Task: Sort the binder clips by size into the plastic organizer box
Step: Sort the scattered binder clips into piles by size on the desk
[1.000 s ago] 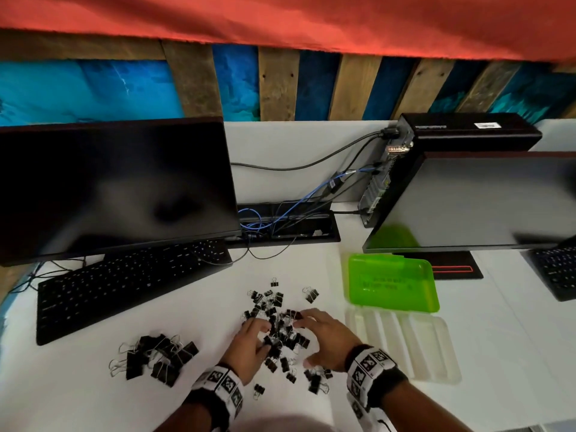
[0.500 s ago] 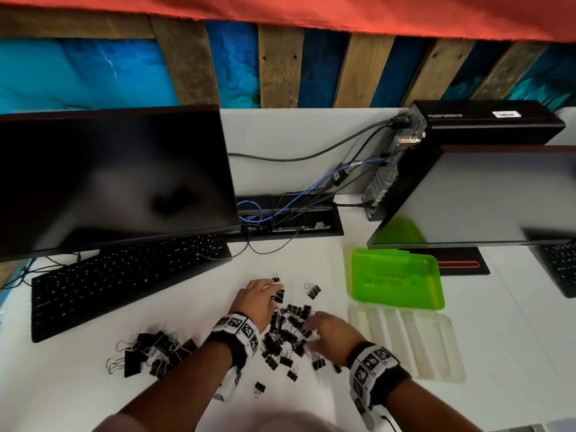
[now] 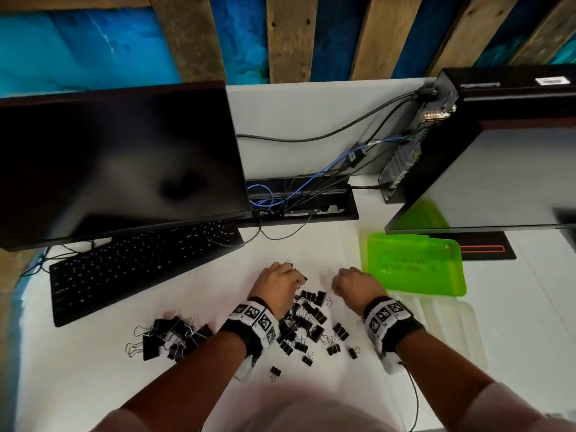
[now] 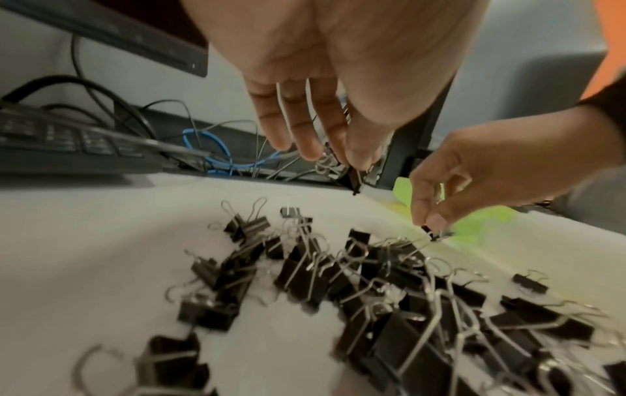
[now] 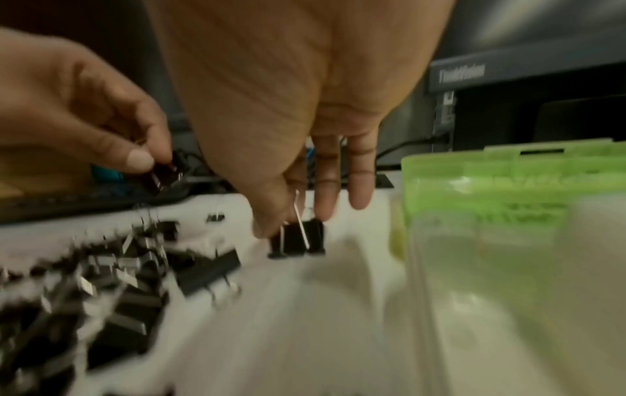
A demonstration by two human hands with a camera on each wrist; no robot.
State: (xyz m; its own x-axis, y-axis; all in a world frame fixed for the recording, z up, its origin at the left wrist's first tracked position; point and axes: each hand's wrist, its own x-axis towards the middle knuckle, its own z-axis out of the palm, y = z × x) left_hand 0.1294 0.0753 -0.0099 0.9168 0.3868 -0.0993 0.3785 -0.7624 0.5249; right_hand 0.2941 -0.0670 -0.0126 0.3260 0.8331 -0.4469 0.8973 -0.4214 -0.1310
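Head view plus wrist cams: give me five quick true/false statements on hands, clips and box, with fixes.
1. The left hand pinches a binder clip. True.
2. The right hand holds nothing. False: it pinches a clip.
3. The organizer box already holds sorted clips. False: its clear compartments look bare.
4. A separate heap of larger clips lies left of the main pile. True.
5. The green lid is shut over the box. False: it lies open behind it.
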